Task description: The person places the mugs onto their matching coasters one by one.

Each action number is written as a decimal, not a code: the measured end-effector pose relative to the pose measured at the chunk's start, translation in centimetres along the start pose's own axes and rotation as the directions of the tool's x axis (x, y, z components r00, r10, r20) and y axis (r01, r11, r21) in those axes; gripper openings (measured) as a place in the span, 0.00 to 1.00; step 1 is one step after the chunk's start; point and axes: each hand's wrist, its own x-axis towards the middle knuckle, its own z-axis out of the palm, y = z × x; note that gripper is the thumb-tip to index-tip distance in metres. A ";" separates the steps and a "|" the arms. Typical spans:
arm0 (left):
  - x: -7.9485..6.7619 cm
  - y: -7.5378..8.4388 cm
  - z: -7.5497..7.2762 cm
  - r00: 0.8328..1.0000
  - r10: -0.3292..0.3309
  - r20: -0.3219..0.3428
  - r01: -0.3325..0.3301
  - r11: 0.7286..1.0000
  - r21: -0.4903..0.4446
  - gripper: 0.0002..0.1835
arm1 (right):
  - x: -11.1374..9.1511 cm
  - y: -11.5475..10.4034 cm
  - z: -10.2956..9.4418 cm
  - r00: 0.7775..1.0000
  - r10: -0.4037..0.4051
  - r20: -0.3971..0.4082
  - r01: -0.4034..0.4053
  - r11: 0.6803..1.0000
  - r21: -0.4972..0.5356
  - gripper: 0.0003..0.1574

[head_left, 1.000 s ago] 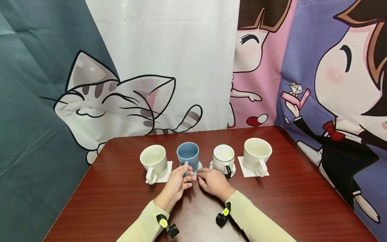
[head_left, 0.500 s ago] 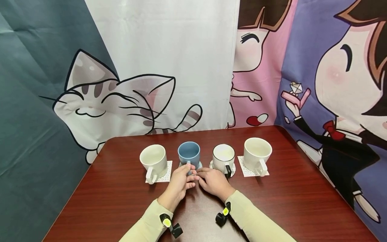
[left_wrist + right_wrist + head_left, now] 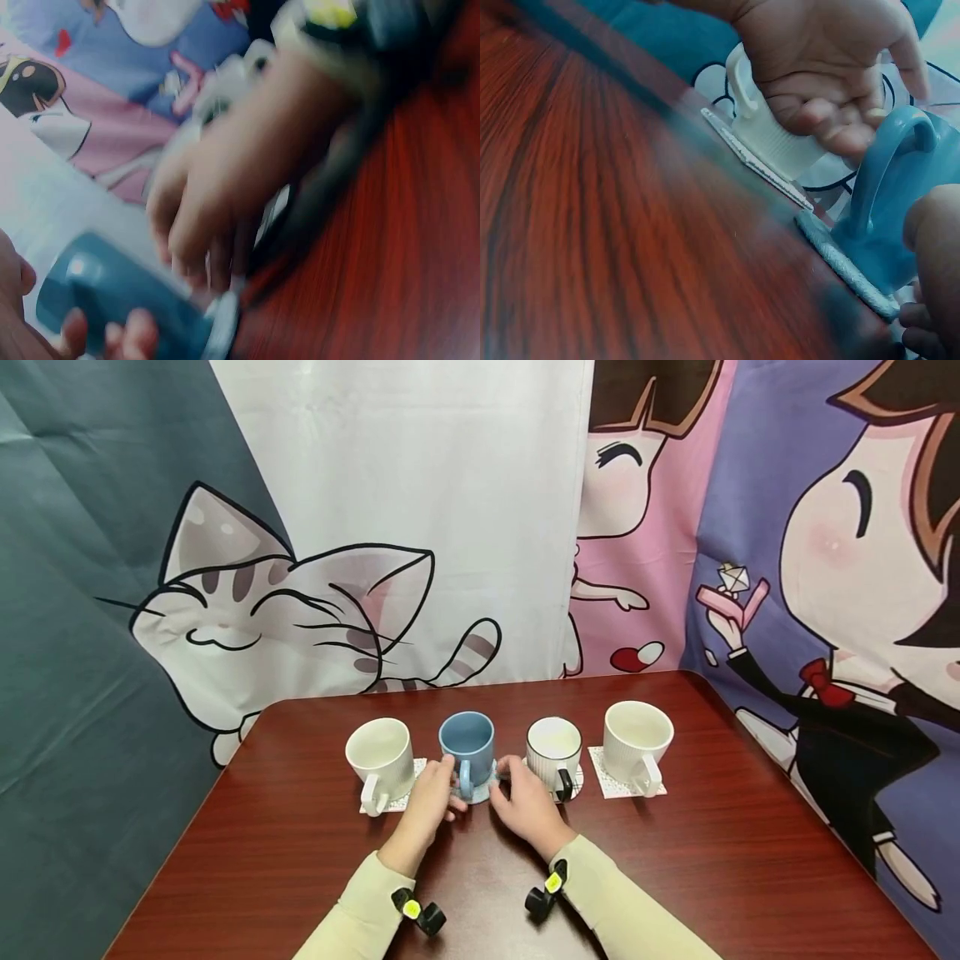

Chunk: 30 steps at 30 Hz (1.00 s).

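Observation:
A blue mug (image 3: 467, 744) stands on a round blue coaster (image 3: 474, 794), second from the left in a row of cups, its handle (image 3: 881, 161) facing me. My left hand (image 3: 431, 795) sits at the coaster's left edge, fingers loosely curled, fingertips (image 3: 129, 334) against the mug's side. My right hand (image 3: 522, 799) sits at the right edge, and its fingers (image 3: 196, 259) reach down to the coaster's rim (image 3: 223, 324). Neither hand wraps round the mug. The left wrist view is blurred.
A plain white mug (image 3: 380, 761) on a white coaster is just left of my left hand. To the right are a dark-rimmed ribbed cup (image 3: 554, 756) and a larger white ribbed cup (image 3: 638, 742), each on a coaster. The dark red table (image 3: 720, 860) ends at cartoon-printed cloth behind.
My left hand has let go of the blue mug's handle and slid to the left of the coaster. My right hand moved slightly forward to its right side; the handle now shows between them.

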 end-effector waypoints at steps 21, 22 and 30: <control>2.3 -3.6 -1.9 0.940 0.311 0.138 -0.266 0.925 -0.270 0.35 | 1.8 0.5 1.8 0.989 0.130 0.064 -0.145 0.903 0.405 0.49; 2.3 -3.6 -1.9 0.937 0.320 0.138 -0.275 0.923 -0.271 0.35 | 1.9 0.5 1.8 0.989 0.130 0.064 -0.145 0.903 0.405 0.49; 2.5 -4.0 -2.2 0.921 0.357 0.158 -0.309 0.914 -0.264 0.35 | 1.9 0.5 1.7 0.988 0.141 0.066 -0.156 0.907 0.391 0.48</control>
